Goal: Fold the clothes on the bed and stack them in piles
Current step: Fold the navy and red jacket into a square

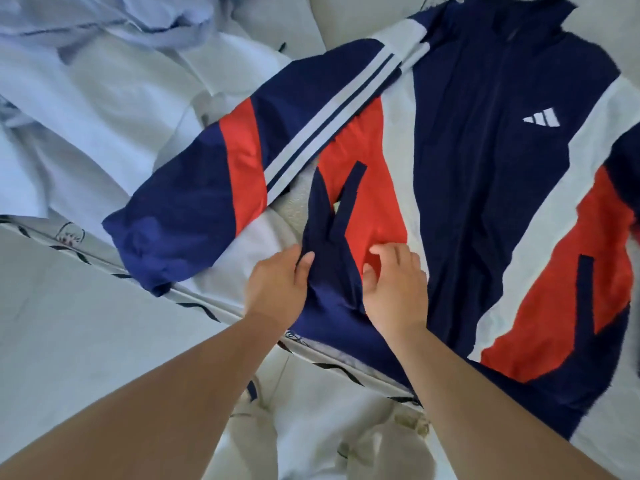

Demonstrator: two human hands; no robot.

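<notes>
Jacket [485, 161], navy with red and white panels, lies front-up and spread across the bed [62, 323], one sleeve [221, 174] stretched out leftward. Left hand [277, 285] pinches a bunched navy fold near the hem, fingers curled round the cloth. Right hand [394, 289] rests just beside it on the red panel, fingers bent and gathering fabric. Pale blue clothes [104, 81] lie heaped at upper left.

Two bare forearms enter from the lower edge of the frame, one from the lower left and one from the lower centre-right. Left hand [277, 289] and right hand [394, 289] are uncovered: no sleeves, gloves, watch, rings or bracelets show. Fingers [306, 268] have short, unpainted nails.
</notes>
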